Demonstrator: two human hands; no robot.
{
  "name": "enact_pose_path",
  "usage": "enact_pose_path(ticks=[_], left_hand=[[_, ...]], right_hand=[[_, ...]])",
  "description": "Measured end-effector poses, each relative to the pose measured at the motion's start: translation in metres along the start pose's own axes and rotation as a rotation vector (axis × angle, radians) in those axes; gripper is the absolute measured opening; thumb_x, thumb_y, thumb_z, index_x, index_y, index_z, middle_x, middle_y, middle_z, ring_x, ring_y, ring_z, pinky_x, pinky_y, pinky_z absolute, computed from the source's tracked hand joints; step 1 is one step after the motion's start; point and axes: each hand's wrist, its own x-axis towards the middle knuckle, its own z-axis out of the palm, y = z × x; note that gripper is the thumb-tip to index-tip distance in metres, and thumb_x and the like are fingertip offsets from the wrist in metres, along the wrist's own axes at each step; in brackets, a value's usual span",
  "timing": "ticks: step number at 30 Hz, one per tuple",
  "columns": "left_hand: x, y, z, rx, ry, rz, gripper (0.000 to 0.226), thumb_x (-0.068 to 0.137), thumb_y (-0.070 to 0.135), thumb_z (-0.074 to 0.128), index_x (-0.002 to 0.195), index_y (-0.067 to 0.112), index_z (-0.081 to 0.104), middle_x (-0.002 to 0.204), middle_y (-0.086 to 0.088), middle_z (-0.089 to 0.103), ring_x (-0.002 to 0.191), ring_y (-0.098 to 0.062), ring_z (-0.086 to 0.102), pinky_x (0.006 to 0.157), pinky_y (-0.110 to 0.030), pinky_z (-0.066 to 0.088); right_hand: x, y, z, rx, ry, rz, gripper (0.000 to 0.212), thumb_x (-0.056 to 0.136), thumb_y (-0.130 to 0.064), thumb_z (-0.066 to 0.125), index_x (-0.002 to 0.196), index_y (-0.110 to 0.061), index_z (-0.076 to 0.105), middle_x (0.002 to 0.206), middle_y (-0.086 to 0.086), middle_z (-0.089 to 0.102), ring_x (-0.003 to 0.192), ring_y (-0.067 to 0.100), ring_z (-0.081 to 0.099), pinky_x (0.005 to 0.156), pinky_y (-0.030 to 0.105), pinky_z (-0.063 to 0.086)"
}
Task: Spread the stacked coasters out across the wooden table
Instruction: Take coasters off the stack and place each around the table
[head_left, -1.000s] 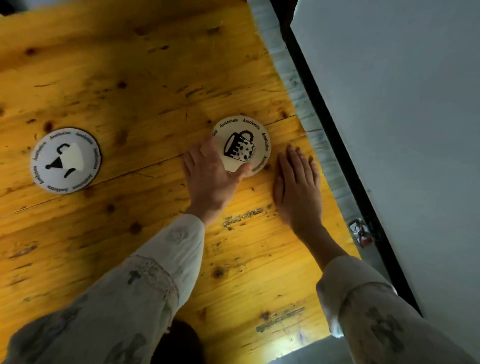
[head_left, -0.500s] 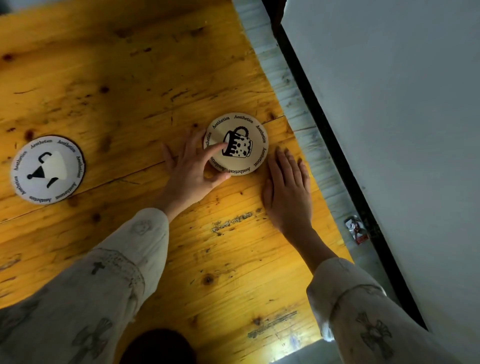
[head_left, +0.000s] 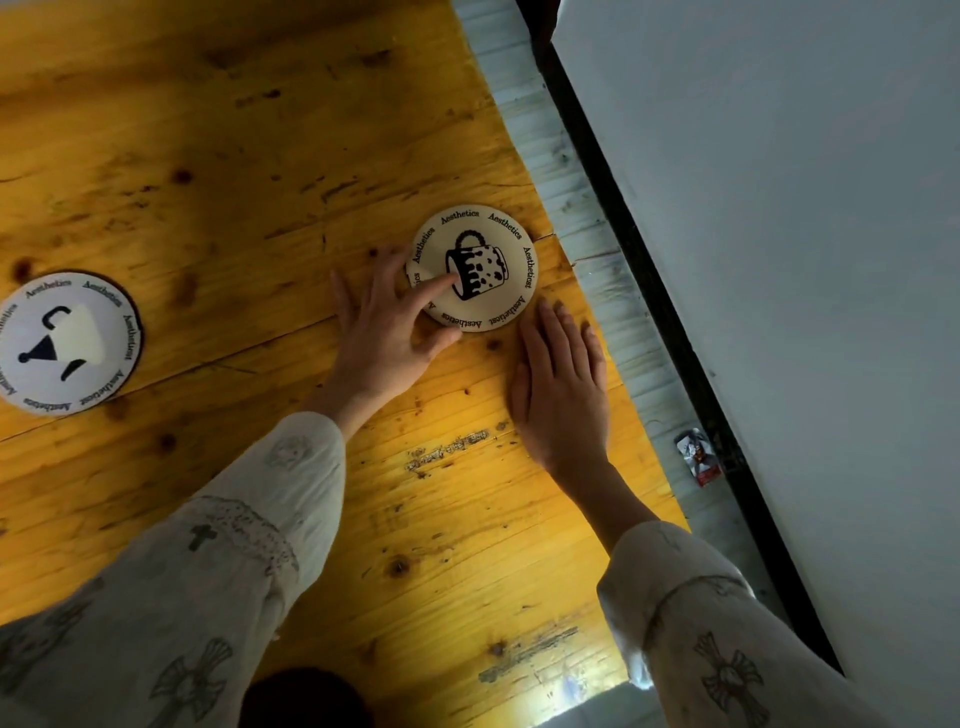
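A round cream coaster with a spotted mug print (head_left: 485, 249) lies on the wooden table (head_left: 234, 171) near its right edge. My left hand (head_left: 387, 332) rests beside it, fingers spread, with the index fingertip pressing on the coaster's left part and the thumb at its lower rim. My right hand (head_left: 561, 384) lies flat on the table just below and right of that coaster, fingers together, holding nothing. A second round white coaster with a dark cup print (head_left: 65, 343) lies flat far to the left, partly cut off by the frame edge.
The table's right edge runs diagonally past a pale painted plank strip (head_left: 571, 197) and a black rail (head_left: 649, 291) beside a grey wall. A small wrapper (head_left: 698, 457) lies on the strip. My patterned sleeves fill the lower frame.
My left hand has pulled back off the mug coaster, from covering its lower left to touching it with one fingertip. The view shifted, so the left coaster sits nearer the frame's edge.
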Motion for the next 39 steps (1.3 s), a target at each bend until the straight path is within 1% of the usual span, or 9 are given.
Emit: enact_pose_path(ticks=[2,5,13,21,26,30,33,36,39], left_hand=[[0.0,-0.006,-0.004,-0.003,-0.012,0.015,0.051,0.076,0.04,0.063,0.125,0.033,0.048,0.149,-0.011,0.026,0.141,-0.03,0.011,0.107,-0.069,-0.005],[0.003,0.0,-0.003,0.007,-0.004,-0.008,0.05,0.076,0.042,0.063,0.123,0.036,0.05,0.148,-0.008,0.029,0.141,-0.029,0.013,0.107,-0.068,-0.006],[0.013,0.01,0.005,0.037,0.004,-0.053,0.049,0.075,0.051,0.059,0.122,0.046,0.047,0.151,0.0,0.024,0.142,-0.031,0.004,0.102,-0.069,-0.013],[0.018,0.012,0.005,0.021,-0.037,-0.062,0.048,0.077,0.05,0.057,0.123,0.045,0.045,0.153,0.002,0.019,0.142,-0.032,-0.004,0.099,-0.074,-0.015],[0.013,0.01,0.01,0.101,-0.1,-0.022,0.054,0.084,0.054,0.044,0.134,0.048,0.024,0.157,-0.001,0.0,0.141,-0.033,-0.015,0.099,-0.07,-0.017],[0.005,0.0,-0.008,-0.006,-0.241,-0.022,0.08,0.08,0.054,0.052,0.14,0.041,0.001,0.156,-0.003,-0.01,0.14,-0.026,-0.02,0.104,-0.059,-0.021],[-0.032,-0.013,-0.035,-0.133,-0.267,-0.046,0.084,0.081,0.047,0.056,0.141,0.035,-0.001,0.156,-0.007,-0.008,0.142,-0.026,-0.009,0.111,-0.057,-0.01],[-0.087,-0.028,-0.065,-0.15,-0.254,-0.128,0.074,0.083,0.041,0.055,0.142,0.029,0.011,0.156,-0.007,0.004,0.143,-0.025,0.003,0.114,-0.059,0.006],[-0.142,-0.046,-0.094,-0.233,-0.191,-0.203,0.063,0.086,0.035,0.054,0.14,0.02,0.025,0.153,-0.01,0.016,0.141,-0.025,0.013,0.115,-0.045,0.017]], right_hand=[[0.0,0.0,0.0,-0.001,0.004,-0.003,0.049,0.095,-0.032,0.03,0.137,-0.01,0.041,0.145,0.013,0.044,0.138,0.028,0.036,0.115,0.048,0.026],[0.0,0.001,0.001,-0.005,-0.002,-0.002,0.049,0.095,-0.032,0.03,0.137,-0.01,0.04,0.146,0.013,0.043,0.139,0.028,0.034,0.115,0.048,0.026],[0.001,0.001,0.001,-0.013,0.002,-0.001,0.048,0.094,-0.031,0.031,0.136,-0.01,0.043,0.145,0.013,0.045,0.138,0.028,0.036,0.115,0.047,0.025],[0.001,0.0,0.0,0.015,-0.006,0.009,0.047,0.095,-0.03,0.032,0.135,-0.01,0.043,0.145,0.013,0.045,0.139,0.027,0.035,0.115,0.045,0.022],[0.0,0.001,0.001,0.037,-0.005,0.015,0.047,0.095,-0.03,0.031,0.137,-0.011,0.042,0.146,0.012,0.043,0.139,0.027,0.034,0.116,0.045,0.023],[0.0,-0.001,-0.002,0.034,-0.039,0.006,0.046,0.096,-0.029,0.031,0.137,-0.011,0.041,0.148,0.013,0.041,0.14,0.027,0.032,0.117,0.047,0.023],[-0.001,-0.005,-0.01,0.021,-0.108,0.02,0.045,0.098,-0.026,0.033,0.14,-0.011,0.036,0.152,0.012,0.033,0.144,0.025,0.024,0.12,0.046,0.017],[-0.006,-0.025,-0.025,0.018,-0.215,0.131,0.048,0.098,-0.028,0.032,0.143,-0.012,0.029,0.156,0.01,0.024,0.146,0.024,0.016,0.12,0.048,0.013],[-0.028,-0.068,-0.044,0.122,-0.285,0.212,0.052,0.095,-0.024,0.04,0.143,-0.01,0.025,0.154,0.012,0.027,0.142,0.028,0.022,0.117,0.051,0.021]])
